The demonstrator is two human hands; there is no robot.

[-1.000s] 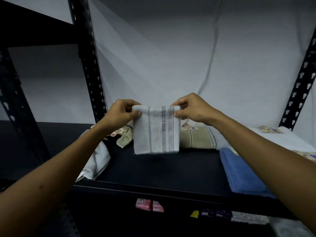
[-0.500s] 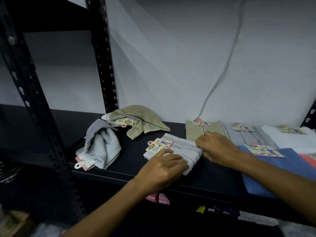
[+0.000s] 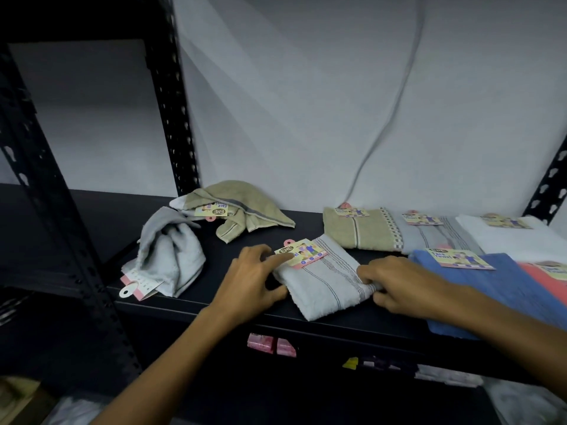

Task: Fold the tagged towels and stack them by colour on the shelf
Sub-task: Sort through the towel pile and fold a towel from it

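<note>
Your folded grey towel (image 3: 322, 283) lies near the front of the black shelf (image 3: 214, 305). Your left hand (image 3: 251, 279) rests loosely at its nine o'clock edge; your right hand (image 3: 395, 286) pinches its three o'clock edge. A grey wall (image 3: 306, 102) stands behind.

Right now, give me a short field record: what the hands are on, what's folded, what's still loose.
left hand: left hand rests on the left end of the striped grey towel, fingers by its tag
right hand: right hand pinches the towel's right edge
folded: beige towel, grey towel, white towel, blue towel, red towel
loose: crumpled grey towel, crumpled beige towel
surface: black shelf
</note>
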